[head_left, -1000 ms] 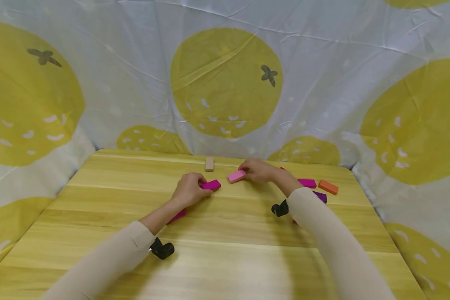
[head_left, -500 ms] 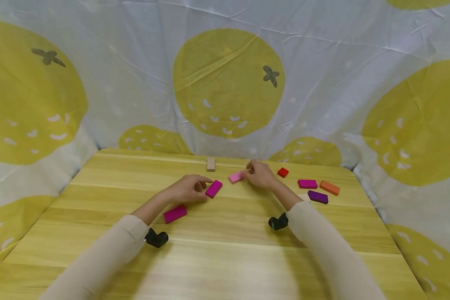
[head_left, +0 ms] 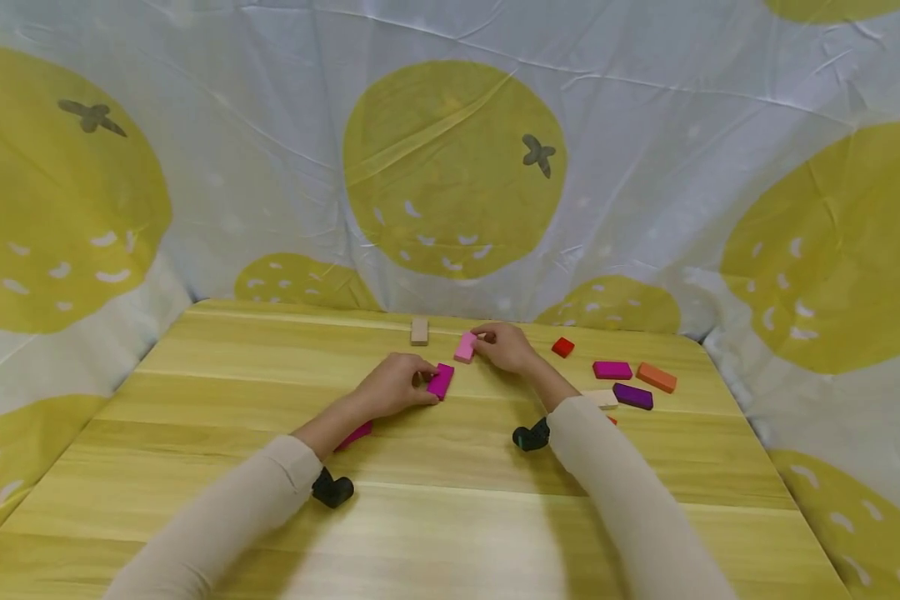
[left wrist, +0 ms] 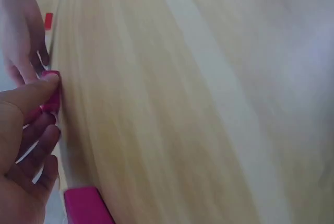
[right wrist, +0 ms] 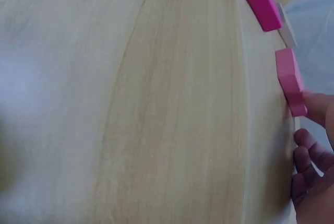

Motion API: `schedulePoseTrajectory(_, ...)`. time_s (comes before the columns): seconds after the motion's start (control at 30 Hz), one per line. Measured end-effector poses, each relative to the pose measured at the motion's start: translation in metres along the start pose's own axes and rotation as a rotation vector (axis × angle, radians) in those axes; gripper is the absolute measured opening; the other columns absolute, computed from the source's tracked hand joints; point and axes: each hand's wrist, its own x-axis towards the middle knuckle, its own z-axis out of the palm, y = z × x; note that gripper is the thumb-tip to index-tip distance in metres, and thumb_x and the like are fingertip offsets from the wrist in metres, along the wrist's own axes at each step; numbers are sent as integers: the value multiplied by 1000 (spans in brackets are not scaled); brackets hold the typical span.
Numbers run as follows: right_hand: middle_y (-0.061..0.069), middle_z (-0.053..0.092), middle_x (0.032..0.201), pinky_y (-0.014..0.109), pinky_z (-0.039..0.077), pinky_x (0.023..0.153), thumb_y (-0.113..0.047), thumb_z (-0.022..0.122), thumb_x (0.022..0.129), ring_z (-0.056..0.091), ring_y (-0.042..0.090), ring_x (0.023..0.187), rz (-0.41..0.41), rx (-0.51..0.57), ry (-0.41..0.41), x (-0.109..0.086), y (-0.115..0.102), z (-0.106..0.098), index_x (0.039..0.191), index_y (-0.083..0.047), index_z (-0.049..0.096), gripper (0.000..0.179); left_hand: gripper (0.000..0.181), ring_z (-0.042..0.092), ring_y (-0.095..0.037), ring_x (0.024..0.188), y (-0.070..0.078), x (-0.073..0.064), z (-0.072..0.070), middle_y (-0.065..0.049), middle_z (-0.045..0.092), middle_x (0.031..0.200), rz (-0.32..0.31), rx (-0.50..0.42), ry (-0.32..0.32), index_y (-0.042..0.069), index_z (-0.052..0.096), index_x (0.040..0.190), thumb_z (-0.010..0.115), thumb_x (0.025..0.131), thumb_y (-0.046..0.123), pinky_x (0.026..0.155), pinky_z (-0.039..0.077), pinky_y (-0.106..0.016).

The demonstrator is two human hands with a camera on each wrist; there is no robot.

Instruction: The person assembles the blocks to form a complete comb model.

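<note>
In the head view my left hand (head_left: 397, 383) pinches a magenta block (head_left: 441, 382) between thumb and fingers, low over the wooden table. Just beyond it, to the right, a light pink block (head_left: 465, 347) stands at a slant, its right side in the fingers of my right hand (head_left: 504, 346). The right wrist view has a fingertip against one end of the pink block (right wrist: 290, 80), the remaining fingers curled below. A tan block (head_left: 419, 332) lies behind, near the far edge. Another magenta block (head_left: 356, 434) is partly hidden by my left wrist.
Loose blocks lie right of my right arm: red (head_left: 562, 347), magenta, an orange block (head_left: 656, 377), a purple block (head_left: 633, 396) and a cream block (head_left: 602, 399) partly behind the sleeve. A cloth (head_left: 450, 287) with yellow fruit prints hangs behind the table.
The magenta block was loosed half a second ago, and my left hand now pinches it again, slightly further right and steeper. The pink block has turned more upright in my right fingers.
</note>
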Motion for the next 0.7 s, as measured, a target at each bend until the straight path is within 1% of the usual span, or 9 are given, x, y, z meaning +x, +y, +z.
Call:
schedulePoseTrajectory(0.13,15,66,119,45,50,96,-31,64,103,60,32,109,16,53,-12,-2,-3,0,141,-4,61,47,45,66,-15,84,2,1,0,-4,72,97,-34,-65,-5,-1,73,123,89,83,14,78,57,-31)
schedulePoseTrajectory(0.2,15,66,121,46,50,97,-30,66,102,60,32,111,25,83,-12,-3,-4,1,139,-3,61,47,43,67,-14,84,2,2,0,-4,73,97,-36,-78,-4,-1,74,122,88,84,12,78,57,-31)
schedulePoseTrajectory(0.3,17,64,127,48,48,101,-29,67,101,58,34,117,22,111,-19,-1,-1,3,138,-5,63,45,35,66,-12,82,3,5,2,-3,74,95,-11,-49,-1,-1,77,117,87,86,12,76,57,-29)
schedulePoseTrajectory(0.37,18,64,129,49,47,103,-29,67,102,57,35,121,17,103,-20,1,0,4,139,-6,64,44,32,66,-10,80,6,8,4,-3,75,93,6,-39,1,0,78,115,86,87,12,74,56,-28)
schedulePoseTrajectory(0.43,18,63,131,48,46,104,-31,67,102,57,35,123,19,91,-24,3,2,5,139,-9,65,43,30,65,-9,77,10,11,7,-3,75,92,6,-22,13,1,79,112,86,86,13,72,55,-28)
schedulePoseTrajectory(0.6,17,62,134,47,45,106,-33,67,102,56,34,126,40,76,-45,8,3,6,141,-12,64,45,29,62,-9,75,18,17,16,-2,75,92,-55,13,59,3,81,108,88,85,18,68,53,-26)
schedulePoseTrajectory(0.7,18,61,135,48,45,106,-33,67,102,55,35,126,44,83,-65,8,2,3,143,-12,63,46,30,62,-11,76,22,20,19,-2,75,90,-78,22,75,3,81,108,89,84,20,70,53,-28)
